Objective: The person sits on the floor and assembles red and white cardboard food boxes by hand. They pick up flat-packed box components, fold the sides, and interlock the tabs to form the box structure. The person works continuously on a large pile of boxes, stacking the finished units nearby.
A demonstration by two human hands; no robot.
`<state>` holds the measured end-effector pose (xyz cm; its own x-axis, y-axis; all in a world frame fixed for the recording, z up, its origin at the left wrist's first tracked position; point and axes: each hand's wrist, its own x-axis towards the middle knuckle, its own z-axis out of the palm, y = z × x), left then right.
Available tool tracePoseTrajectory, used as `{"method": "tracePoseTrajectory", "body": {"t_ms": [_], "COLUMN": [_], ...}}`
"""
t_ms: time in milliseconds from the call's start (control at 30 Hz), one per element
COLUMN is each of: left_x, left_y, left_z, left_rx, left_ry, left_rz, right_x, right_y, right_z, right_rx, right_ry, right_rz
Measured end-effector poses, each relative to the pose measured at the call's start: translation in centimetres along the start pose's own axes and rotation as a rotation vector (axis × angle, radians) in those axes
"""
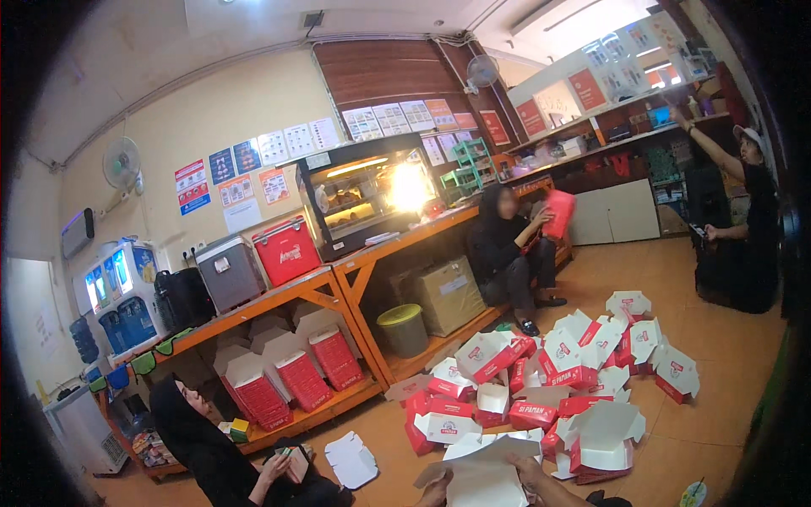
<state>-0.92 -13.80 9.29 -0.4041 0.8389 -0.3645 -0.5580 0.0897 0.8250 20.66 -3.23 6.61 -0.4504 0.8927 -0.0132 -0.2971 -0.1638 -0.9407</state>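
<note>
At the bottom edge, an unfolded cardboard food box (486, 483) shows its plain white and greyish inner side. My left hand (437, 491) is closed on its left side, and my right hand (527, 475) grips its right side. Part of the box and both wrists run out of view below. Just beyond my hands lies a big heap of folded red-and-white food boxes (532, 412), many with lids standing up. One open box (601, 439) sits at the heap's near right, close to my right hand.
On the left sits a person (203, 439) holding a small box, near a flat white cardboard sheet (351, 460). Another person (507, 245) handles a red box beyond the heap. A third (735, 203) is at right. Stacked boxes (279, 380) fill the orange shelf (359, 334).
</note>
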Motion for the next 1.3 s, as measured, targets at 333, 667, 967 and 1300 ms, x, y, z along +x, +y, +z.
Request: {"method": "tracePoseTrajectory", "body": {"t_ms": [333, 667, 967, 1300], "left_x": [-0.4, 0.5, 0.5, 14.2], "left_y": [1.3, -1.7, 0.3, -11.1], "left_z": [2.4, -2.9, -2.5, -1.9], "left_rx": [0.023, -0.028, 0.195, 1.422], "left_ry": [-0.026, -0.325, -0.369, -0.540], "left_rz": [0.003, -0.272, -0.199, 0.354], "right_x": [1.4, 1.7, 6.7, 3.0], "right_y": [-0.2, -5.6, 0.6, 10.1], "right_z": [-1.1, -8.7, -4.4, -3.8], "right_rx": [-0.172, -0.314, 0.395, -1.313], "right_ry": [-0.066, -0.054, 0.119, 0.143], "right_rz": [0.055, 0.402, 0.110, 0.316]}}
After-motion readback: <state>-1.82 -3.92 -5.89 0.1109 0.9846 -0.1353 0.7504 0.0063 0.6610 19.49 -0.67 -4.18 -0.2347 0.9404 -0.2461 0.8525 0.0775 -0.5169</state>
